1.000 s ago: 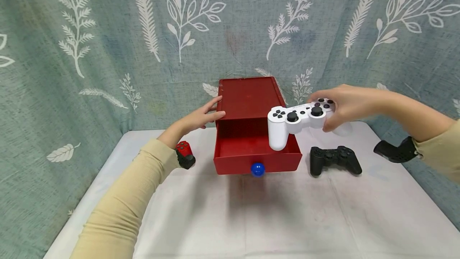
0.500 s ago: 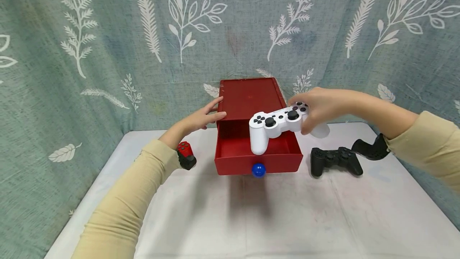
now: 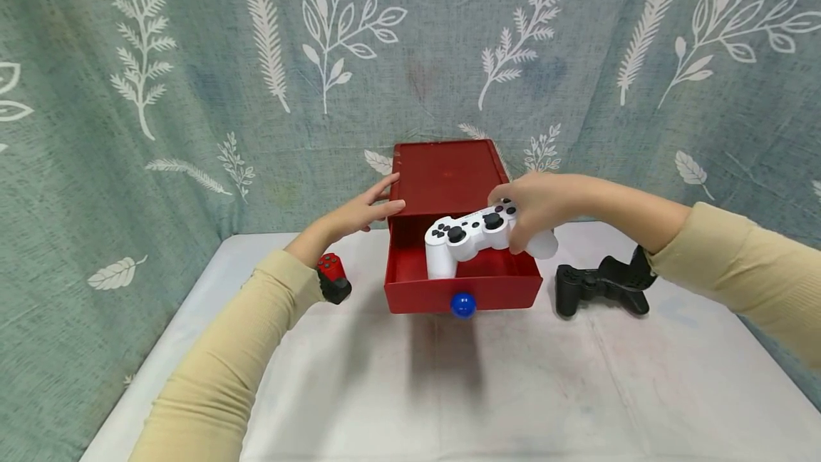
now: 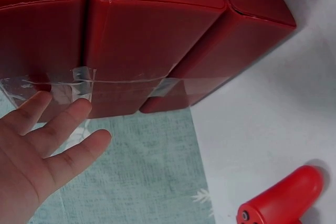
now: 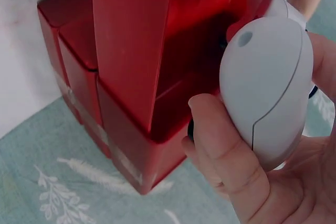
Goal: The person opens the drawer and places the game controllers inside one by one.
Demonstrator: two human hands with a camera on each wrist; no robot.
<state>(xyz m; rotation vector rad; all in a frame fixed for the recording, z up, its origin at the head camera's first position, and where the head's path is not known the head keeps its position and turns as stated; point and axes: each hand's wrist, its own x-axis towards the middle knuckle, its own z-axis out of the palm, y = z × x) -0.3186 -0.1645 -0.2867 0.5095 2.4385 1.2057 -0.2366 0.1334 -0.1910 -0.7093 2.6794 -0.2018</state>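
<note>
A white game controller (image 3: 471,232) hangs tilted over the pulled-out red drawer (image 3: 410,298), its left grip dipping inside the front wall. My right hand (image 3: 545,204) grips it by its right end; the right wrist view shows fingers and thumb around the white controller (image 5: 265,87). The drawer, with a blue ball knob (image 3: 463,305), juts from the top of a red drawer unit (image 3: 449,173). My left hand (image 3: 349,218) rests with spread fingers against the unit's left side; in the left wrist view the fingertips meet its taped wall (image 4: 136,61).
A black controller (image 3: 574,287) lies on the white table (image 3: 532,391) to the right of the unit, partly behind the right wrist's camera. To the left, a red controller (image 3: 331,266) shows beside the left wrist. A patterned curtain (image 3: 256,91) hangs behind and along both sides.
My right hand has carried the white controller leftward and down, from the drawer's right side to over and partly into the drawer. My left hand stays at the unit.
</note>
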